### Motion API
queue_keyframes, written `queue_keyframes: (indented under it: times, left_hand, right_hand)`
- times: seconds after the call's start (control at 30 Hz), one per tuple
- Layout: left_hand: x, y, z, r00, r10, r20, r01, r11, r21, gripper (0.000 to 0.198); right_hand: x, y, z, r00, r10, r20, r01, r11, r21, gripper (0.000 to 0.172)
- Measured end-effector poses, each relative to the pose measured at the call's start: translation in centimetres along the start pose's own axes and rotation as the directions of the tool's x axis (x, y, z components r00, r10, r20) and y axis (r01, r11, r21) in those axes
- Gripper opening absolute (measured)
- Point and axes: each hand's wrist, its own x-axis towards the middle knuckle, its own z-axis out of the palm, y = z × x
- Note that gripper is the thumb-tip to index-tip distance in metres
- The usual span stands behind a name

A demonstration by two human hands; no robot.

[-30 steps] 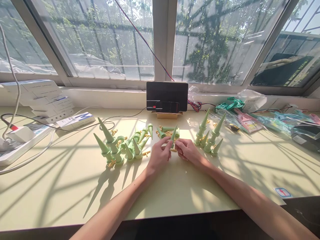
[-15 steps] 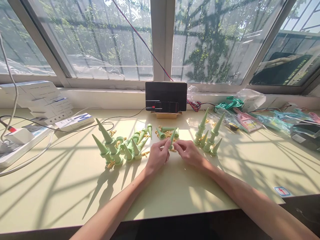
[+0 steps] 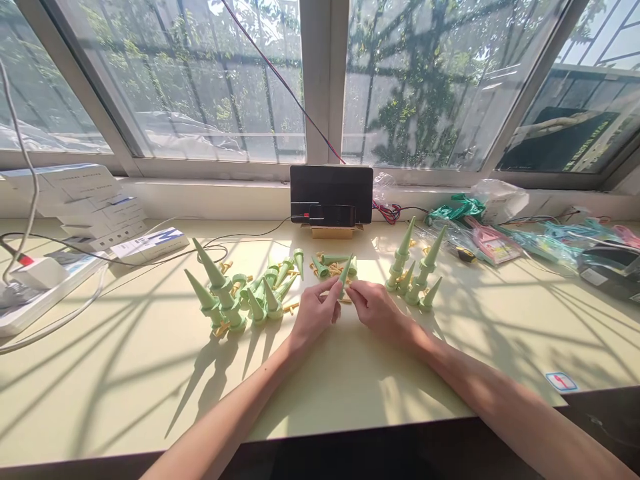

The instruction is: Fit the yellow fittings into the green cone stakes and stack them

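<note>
A green plastic watering spike (image 3: 346,275), its tip pointing up, is pinched in my left hand (image 3: 316,308) in front of the screen. Close by on the right, my right hand (image 3: 376,308) has its fingertips pressed together at the spike's side; a bit of yellow shows there, but what they grip is mostly hidden. Just behind both hands, loose green spikes (image 3: 335,258) and small yellow valves (image 3: 321,268) lie on the table. More spikes stand tip-up in a cluster (image 3: 215,273) on the left and another group (image 3: 425,270) on the right.
A black screen (image 3: 331,193) with a phone-like device before it stands by the window. White boxes (image 3: 95,207) and a power strip (image 3: 50,287) sit on the left. Plastic bags (image 3: 495,240) and a dark object (image 3: 610,267) lie right. The table's (image 3: 350,393) front edge is near my forearms.
My right hand has turned slightly and its fingers have drawn closer together beside the spike. The left hand still holds the spike in nearly the same place.
</note>
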Motion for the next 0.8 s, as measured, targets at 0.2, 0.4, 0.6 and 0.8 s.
queue_keyframes:
  times: [0.2,0.4,0.6,0.8]
  left_hand:
    - [0.02,-0.43,-0.09,1.000,0.013,-0.001,-0.013,1.000,-0.020,0.057]
    - [0.05,-0.43,-0.10,0.999,0.043,-0.001,-0.043,0.999,0.012,0.054]
    - [-0.11,0.01,0.02,0.999,0.047,-0.013,-0.046,0.998,0.038,0.053]
    - [-0.21,0.39,0.14,1.000,0.021,-0.016,-0.020,0.998,0.054,0.049]
  right_hand:
    - [0.32,-0.81,0.00,0.962,0.255,0.093,-0.271,0.908,0.320,0.040]
    - [0.68,-0.76,-0.41,0.777,0.379,0.502,-0.623,0.354,0.698,0.044]
    - [0.59,-0.57,-0.38,0.797,0.361,0.484,-0.598,0.358,0.718,0.044]
    - [0.33,-0.41,-0.23,0.917,0.316,0.242,-0.397,0.779,0.486,0.040]
